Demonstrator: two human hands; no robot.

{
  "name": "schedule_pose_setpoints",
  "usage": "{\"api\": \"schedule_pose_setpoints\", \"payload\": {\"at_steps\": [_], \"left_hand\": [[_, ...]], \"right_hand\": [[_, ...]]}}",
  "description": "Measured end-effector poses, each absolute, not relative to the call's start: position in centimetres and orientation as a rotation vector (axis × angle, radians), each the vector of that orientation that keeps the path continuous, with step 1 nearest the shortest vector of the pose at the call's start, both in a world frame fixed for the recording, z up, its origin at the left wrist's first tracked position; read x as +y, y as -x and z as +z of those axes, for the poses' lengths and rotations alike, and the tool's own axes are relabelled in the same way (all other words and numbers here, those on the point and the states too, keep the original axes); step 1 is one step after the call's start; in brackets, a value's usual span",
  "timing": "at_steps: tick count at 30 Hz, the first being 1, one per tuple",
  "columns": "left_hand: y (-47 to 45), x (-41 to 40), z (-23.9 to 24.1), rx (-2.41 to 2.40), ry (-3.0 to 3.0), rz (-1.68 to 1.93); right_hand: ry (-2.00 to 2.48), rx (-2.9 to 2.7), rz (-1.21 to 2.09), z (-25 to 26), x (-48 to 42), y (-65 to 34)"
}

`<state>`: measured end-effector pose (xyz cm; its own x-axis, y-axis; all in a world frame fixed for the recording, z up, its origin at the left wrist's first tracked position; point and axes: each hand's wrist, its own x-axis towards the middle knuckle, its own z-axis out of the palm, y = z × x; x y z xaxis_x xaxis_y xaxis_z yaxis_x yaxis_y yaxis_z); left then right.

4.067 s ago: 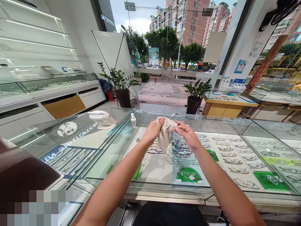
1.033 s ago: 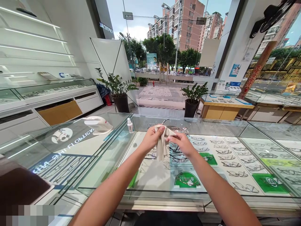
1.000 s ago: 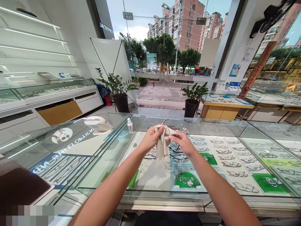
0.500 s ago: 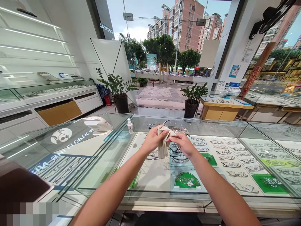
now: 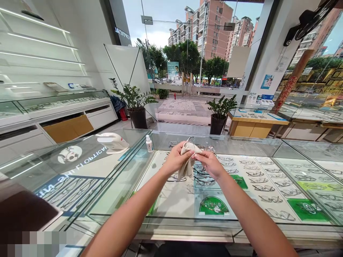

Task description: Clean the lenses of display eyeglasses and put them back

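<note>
Beige cloth (image 5: 185,170): soft, creased, held above glass display case (image 5: 177,220) | Eyeglass temple (image 5: 191,138): thin, curved, protruding above cloth | Left hand (image 5: 176,157), right hand (image 5: 211,163): fingers pinching cloth, thumbs nearly touching | Versus earlier: hands closer together, cloth more bunched

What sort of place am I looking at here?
Most likely an optician's shop: rows of eyeglass frames lie inside a glass display counter, and the lettering on the left includes the word OPTICAL.
</note>
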<state>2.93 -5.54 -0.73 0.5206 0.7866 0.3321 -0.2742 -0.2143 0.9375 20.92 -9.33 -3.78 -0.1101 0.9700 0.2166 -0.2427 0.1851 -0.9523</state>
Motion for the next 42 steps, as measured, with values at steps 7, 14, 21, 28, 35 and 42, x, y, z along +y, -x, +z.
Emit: {"api": "schedule_pose_setpoints", "payload": {"at_steps": [7, 14, 21, 28, 35, 42], "left_hand": [[-3.5, -5.3, -1.6, 0.616, -1.553, 1.224], [-3.0, -5.2, -0.6, 0.512, -1.512, 1.135], [-3.4, -5.9, -0.6, 0.494, -1.453, 1.093], [-3.7, -5.7, -1.4, 0.588, -1.474, 1.205], [-3.5, -4.4, -2.1, 0.600, -1.370, 1.165], [-3.7, -4.9, -1.9, 0.635, -1.416, 1.047]], "right_hand": [[0.848, -1.363, 1.217, -3.8, -9.7, -20.2], [0.839, -1.221, 1.221, -3.4, -9.6, -20.7], [0.828, -1.242, 1.215, -3.4, -9.8, -20.3], [0.860, -1.390, 1.167, -3.2, -10.1, -19.8], [0.808, -1.176, 1.125, -3.0, -9.6, -20.9], [0.742, -1.011, 1.106, -2.5, -9.4, -21.9]]}}
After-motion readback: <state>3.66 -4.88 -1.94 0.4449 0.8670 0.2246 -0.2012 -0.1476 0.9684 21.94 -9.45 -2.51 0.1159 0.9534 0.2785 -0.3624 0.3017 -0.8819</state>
